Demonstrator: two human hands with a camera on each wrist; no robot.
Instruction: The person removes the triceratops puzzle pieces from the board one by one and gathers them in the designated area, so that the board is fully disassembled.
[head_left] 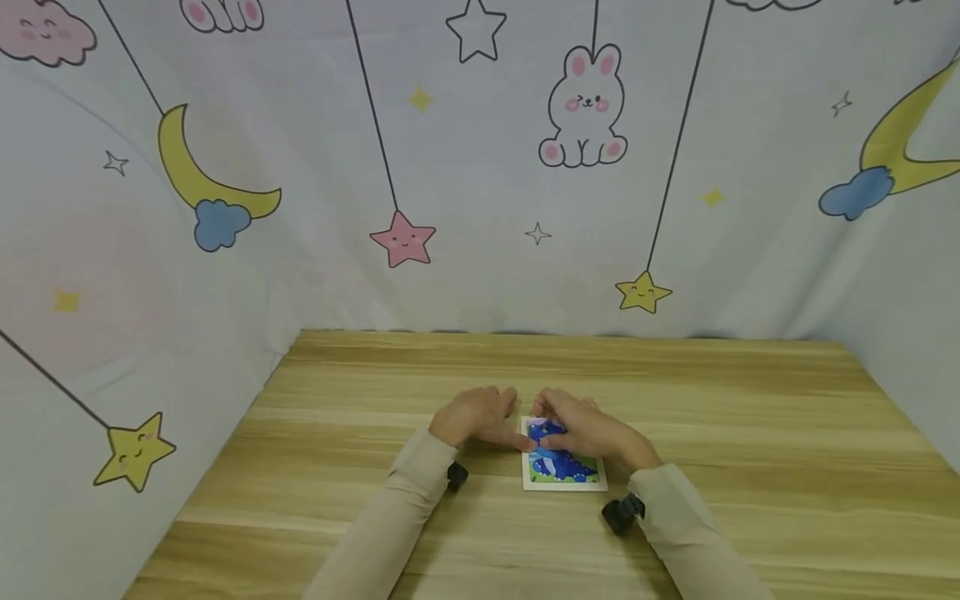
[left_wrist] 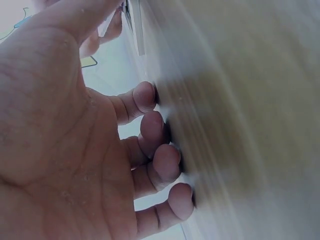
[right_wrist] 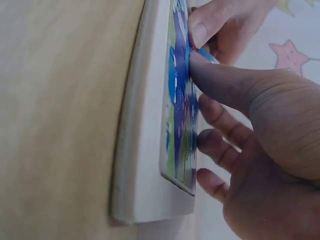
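A small white-framed board (head_left: 564, 487) with a blue dinosaur picture (head_left: 558, 463) lies flat on the table. My left hand (head_left: 482, 417) is at its left side, thumb stretched onto the picture; in the left wrist view that hand's (left_wrist: 75, 135) other fingertips rest on the tabletop. Over the board's upper right, my right hand (head_left: 588, 427) arches with bent fingers. The right wrist view shows its (right_wrist: 280, 135) thumb touching the picture (right_wrist: 179, 115) near my left thumb, the other fingertips at the far side of the board (right_wrist: 145, 150). Whether a loose piece lies under the thumbs I cannot tell.
The wooden table (head_left: 360, 392) reaches back to a white curtain (head_left: 480, 283) printed with stars, moons and a rabbit. Curtains also hang at the left and right sides. Each wrist carries a small black camera.
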